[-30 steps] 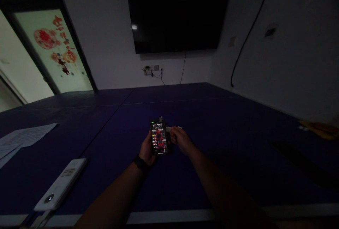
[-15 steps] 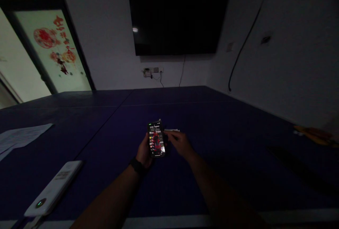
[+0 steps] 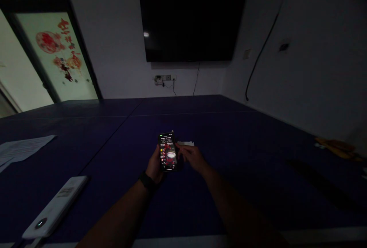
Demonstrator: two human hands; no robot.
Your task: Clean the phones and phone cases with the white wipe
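Note:
A smartphone (image 3: 167,152) with a lit screen reading 16:28 stands tilted up, facing me. My left hand (image 3: 155,164), with a dark watch (image 3: 147,179) on the wrist, is closed around the phone's left side and lower back. At the phone's right edge is my right hand (image 3: 191,156), its fingers curled and drawn together. Dimness hides whatever may be between those fingertips. Just behind that hand, a small white paper-like piece (image 3: 186,143) shows above the blue tabletop (image 3: 120,202).
A white device (image 3: 59,204) with a small lit display lies at front left, a cable at its end. Beyond it are printed sheets (image 3: 23,148). At right lie a yellow-orange item (image 3: 338,148) and a long dark object (image 3: 318,181). A television (image 3: 193,24) hangs on the wall.
The view has shifted slightly. My left hand still holds the phone. My right fingers have moved a little closer to the phone's right edge, and the bright reflection on its screen has moved up.

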